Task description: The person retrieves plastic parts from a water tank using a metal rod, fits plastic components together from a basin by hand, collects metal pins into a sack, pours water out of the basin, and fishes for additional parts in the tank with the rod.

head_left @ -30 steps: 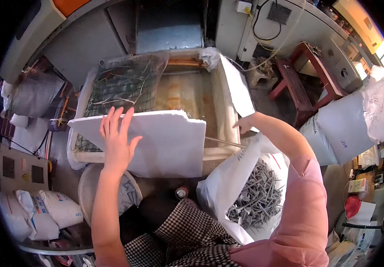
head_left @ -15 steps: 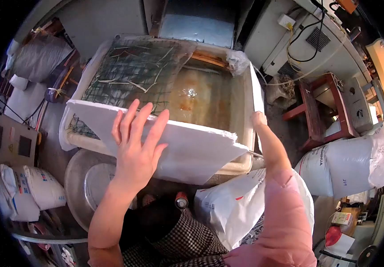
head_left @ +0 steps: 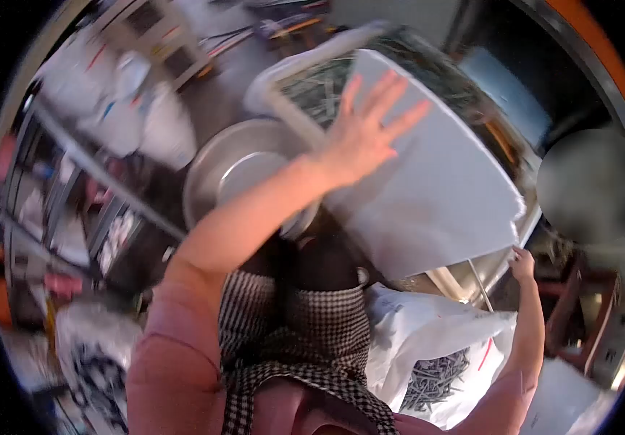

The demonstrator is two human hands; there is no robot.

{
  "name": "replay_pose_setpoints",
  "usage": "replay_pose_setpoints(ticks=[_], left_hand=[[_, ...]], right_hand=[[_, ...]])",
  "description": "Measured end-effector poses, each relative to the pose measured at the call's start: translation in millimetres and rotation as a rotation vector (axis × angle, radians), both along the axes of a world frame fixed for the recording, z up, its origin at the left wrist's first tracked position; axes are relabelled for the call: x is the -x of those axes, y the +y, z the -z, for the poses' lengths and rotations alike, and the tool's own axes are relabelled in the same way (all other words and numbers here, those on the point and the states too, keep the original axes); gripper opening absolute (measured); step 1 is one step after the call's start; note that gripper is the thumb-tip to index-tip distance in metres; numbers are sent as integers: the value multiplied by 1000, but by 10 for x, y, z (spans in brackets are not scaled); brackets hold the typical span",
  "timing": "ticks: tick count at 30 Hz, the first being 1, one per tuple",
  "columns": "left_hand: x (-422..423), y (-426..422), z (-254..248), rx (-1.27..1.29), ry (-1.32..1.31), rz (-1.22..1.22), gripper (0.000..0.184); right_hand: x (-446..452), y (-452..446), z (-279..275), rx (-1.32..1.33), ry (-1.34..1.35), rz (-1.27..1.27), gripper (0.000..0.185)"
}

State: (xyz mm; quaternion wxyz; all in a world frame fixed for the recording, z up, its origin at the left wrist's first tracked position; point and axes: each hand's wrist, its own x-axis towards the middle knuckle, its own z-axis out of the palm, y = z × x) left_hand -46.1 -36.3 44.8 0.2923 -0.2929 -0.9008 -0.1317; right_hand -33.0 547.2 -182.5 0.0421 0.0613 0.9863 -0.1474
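Note:
My left hand [head_left: 367, 138] is spread open over a white foam board [head_left: 435, 181], its fingers apart and blurred by motion. Whether the palm touches the board, I cannot tell. Tilted, the board covers much of a pale tub [head_left: 301, 119], where green netting [head_left: 319, 87] shows along the far left side. At the tub's near right corner, my right hand [head_left: 521, 262] has its fingers closed at the edge. A thin rod [head_left: 480, 283] slants down from the board's lower edge, beside that hand.
A round metal basin [head_left: 207, 163] stands left of the tub. Close to my legs, an open white sack [head_left: 392, 312] holds grey rod-like pieces [head_left: 435, 380]. Filled sacks [head_left: 167, 127] and a metal rail [head_left: 102, 170] are on the left, a reddish stool [head_left: 580, 312] on the right.
The view has swung left and tilted. The board now covers more of the tub, hiding the water seen before. My left hand stays spread over the board; my right stays at the tub's right side.

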Motion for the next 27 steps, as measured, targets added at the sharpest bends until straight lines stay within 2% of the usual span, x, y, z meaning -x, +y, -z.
replay_pose_setpoints(ticks=[1, 2, 3, 5, 6, 7, 8, 9, 10, 11, 13, 15, 17, 19, 22, 23, 25, 27], left_hand=[[-79, -343, -40, 11, 33, -82, 85], [-215, -729, -93, 59, 10, -222, 82], [-395, -1147, -141, 101, -10, -349, 80], [-803, -2041, -19, 111, -40, -591, 76], [-1108, -2415, 10, 81, -57, -644, 73], [-1317, -2686, 99, 69, -187, -806, 74], [-1542, -2961, 175, 49, -309, -967, 74], [-1736, -3291, 328, 35, -395, -1010, 74], [-1893, -3535, 501, 19, -485, -1048, 74], [-2052, -3617, 615, 4, -489, -1057, 74], [-2293, -3731, 814, -269, -844, -1064, 69], [-2426, -3839, 1207, -378, -1031, -933, 65], [-2489, -3591, 1286, -484, -1272, -942, 61], [-2424, -3627, 1597, -319, -1434, -906, 56], [-2354, -3737, 2241, -513, -1453, -856, 52], [-2206, -3801, 2450, -523, -1471, -852, 52], [-1961, -3967, 2878, -552, -1985, -810, 73], [-1938, -4135, 3421, -614, -1983, -747, 71]], right_hand=[[32, -155, -298, -83, -176, -28, 47], [88, -298, -527, -44, -225, 5, 48], [111, -411, -698, 30, -134, 97, 48], [332, -147, -681, 297, 205, 81, 47], [281, -390, -1006, 340, 300, 153, 44], [221, -694, -1413, 380, 386, 232, 41], [253, -753, -1586, 396, 523, 242, 39], [292, -808, -1698, 414, 660, 253, 38], [343, -867, -1749, 642, 813, 168, 38], [314, -1054, -1918, 636, 812, 150, 38], [133, -1732, -2361, 540, 963, 30, 38], [8, -2266, -2530, 598, 984, -53, 37], [-110, -2860, -2595, 493, 941, -276, 32], [-160, -3454, -2500, 426, 839, -478, 28], [-239, -4524, -2222, 359, 478, -683, 28], [-202, -4859, -2010, 384, 330, -754, 29], [-83, -5459, -1464, 444, 83, -875, 26], [143, -5904, -662, 429, -171, -935, 31]])
